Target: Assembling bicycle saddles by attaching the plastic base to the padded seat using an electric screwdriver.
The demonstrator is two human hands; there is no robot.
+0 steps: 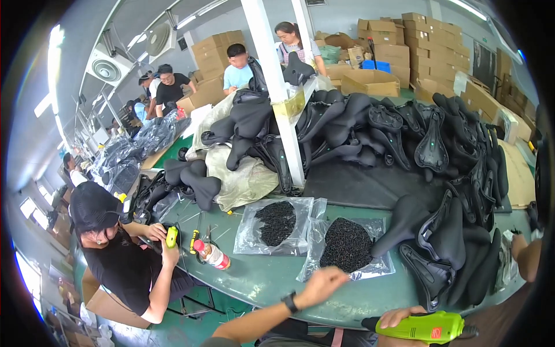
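Two hands show at the bottom edge. The left hand reaches out over the green tabletop, its fingers loosely spread and holding nothing. The fingertips touch, or nearly touch, a clear plastic bag of small black screws, which lies at about 1 o'clock from that hand. I cannot tell for sure if they rest on it. A black watch sits on the wrist.

The right hand is at 4 o'clock from the left one. Its fingers are wrapped tight around a bright green electric screwdriver that lies sideways.

At 11 o'clock from the left hand lies a second bag of screws. At 2 o'clock is a pile of black bicycle saddles. At 9 o'clock another person sits at the tabletop holding a small yellow tool.
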